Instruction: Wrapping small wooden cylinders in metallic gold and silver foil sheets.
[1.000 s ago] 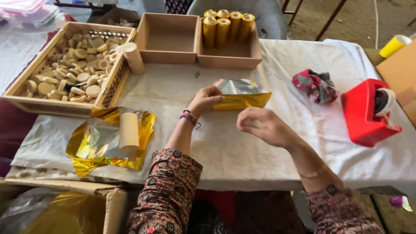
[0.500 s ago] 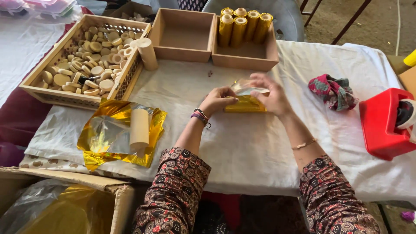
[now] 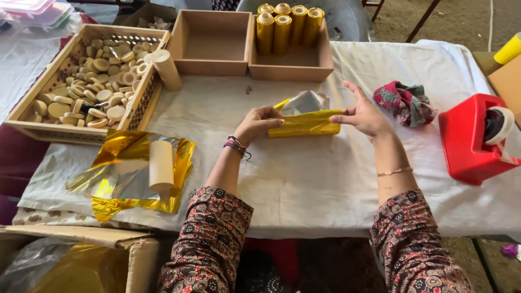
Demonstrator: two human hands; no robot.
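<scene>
The left hand [image 3: 260, 122] curls its fingers closed around the left end of a gold foil roll [image 3: 305, 123], which lies crosswise on the white tablecloth [image 3: 325, 179] between both hands. The right hand [image 3: 362, 114] is spread wide, fingers fanned upward, with only the thumb and palm edge touching the roll's right end. Loose silver-backed foil sticks up behind the roll. 4 wrapped gold rolls [image 3: 285, 24] stand in a cardboard box [image 3: 293, 68] beyond. A red tape dispenser [image 3: 469, 141] sits well to the right.
</scene>
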